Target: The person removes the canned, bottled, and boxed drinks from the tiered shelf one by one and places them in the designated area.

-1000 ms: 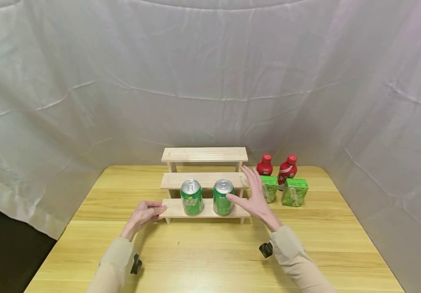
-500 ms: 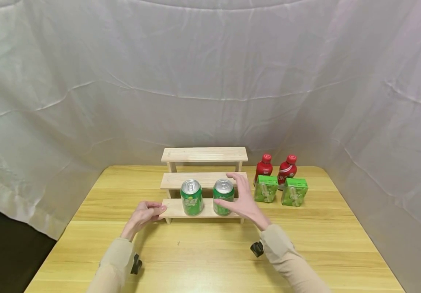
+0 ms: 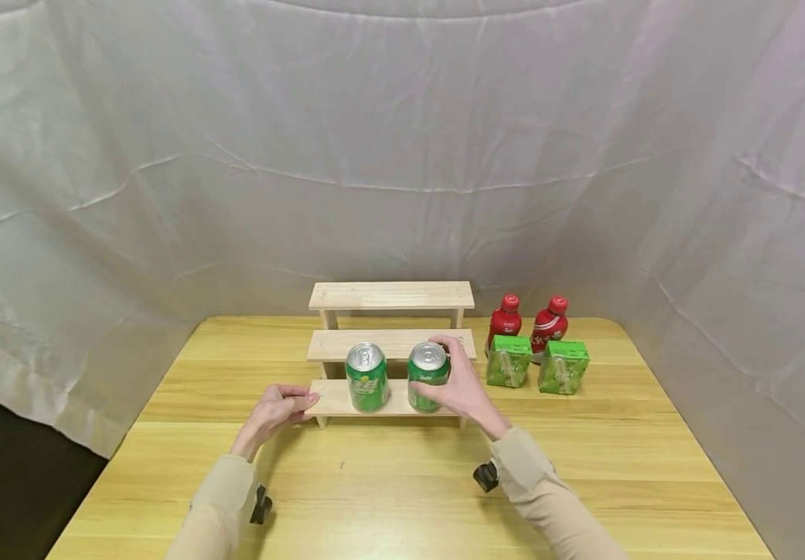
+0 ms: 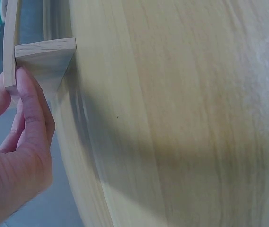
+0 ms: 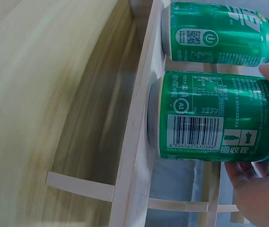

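Observation:
Two green soda cans stand upright on the lowest board of a three-step wooden shelf [image 3: 391, 296]. My right hand [image 3: 467, 391] is around the right soda can [image 3: 425, 379], thumb at its front and fingers at its far right side. In the right wrist view, that can's barcode side faces the camera, with fingers [image 5: 236, 175] against it. The left soda can [image 3: 367, 381] stands apart from my hands. My left hand [image 3: 272, 414] pinches the left end of the lowest board, thumb above and fingers [image 4: 28, 92] underneath, as the left wrist view shows.
Two red bottles [image 3: 505, 320] stand at the right rear of the wooden table [image 3: 374, 498]. In front of them sit two green drink cartons [image 3: 563, 369]. A grey curtain [image 3: 402, 155] hangs behind the shelf and along both sides.
My right hand has moved left from beside the right can and closed in around it. The cans and shelf have stayed put. My left hand keeps its pinch on the board.

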`<state>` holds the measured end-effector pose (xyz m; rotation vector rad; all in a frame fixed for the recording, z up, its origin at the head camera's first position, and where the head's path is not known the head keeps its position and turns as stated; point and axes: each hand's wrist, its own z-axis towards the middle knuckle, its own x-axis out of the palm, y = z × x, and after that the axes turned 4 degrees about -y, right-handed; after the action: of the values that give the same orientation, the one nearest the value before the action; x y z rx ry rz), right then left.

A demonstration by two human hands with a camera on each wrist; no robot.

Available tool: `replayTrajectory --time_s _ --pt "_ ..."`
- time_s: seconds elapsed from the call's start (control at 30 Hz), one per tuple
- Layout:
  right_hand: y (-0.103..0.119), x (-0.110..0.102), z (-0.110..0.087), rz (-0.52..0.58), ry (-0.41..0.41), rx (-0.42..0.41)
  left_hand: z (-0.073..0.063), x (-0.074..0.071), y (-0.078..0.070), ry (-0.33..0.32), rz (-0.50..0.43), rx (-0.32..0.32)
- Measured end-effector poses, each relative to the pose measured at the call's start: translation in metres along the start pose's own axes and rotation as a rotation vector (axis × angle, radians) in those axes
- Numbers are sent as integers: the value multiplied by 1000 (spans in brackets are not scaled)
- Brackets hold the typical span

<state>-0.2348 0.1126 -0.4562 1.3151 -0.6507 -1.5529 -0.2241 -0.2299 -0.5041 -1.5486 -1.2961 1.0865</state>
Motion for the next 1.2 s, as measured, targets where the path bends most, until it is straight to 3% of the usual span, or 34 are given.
replayTrajectory --time_s 0.57,0.83,1.2 --pt "1 -5 -2 84 -74 -15 -1 1 0 -7 1 -1" --pt "-2 -19 -10 56 -120 -45 -1 1 -1 -8 8 -2" --pt "-9 -49 -20 -14 -174 13 0 0 0 -7 3 0"
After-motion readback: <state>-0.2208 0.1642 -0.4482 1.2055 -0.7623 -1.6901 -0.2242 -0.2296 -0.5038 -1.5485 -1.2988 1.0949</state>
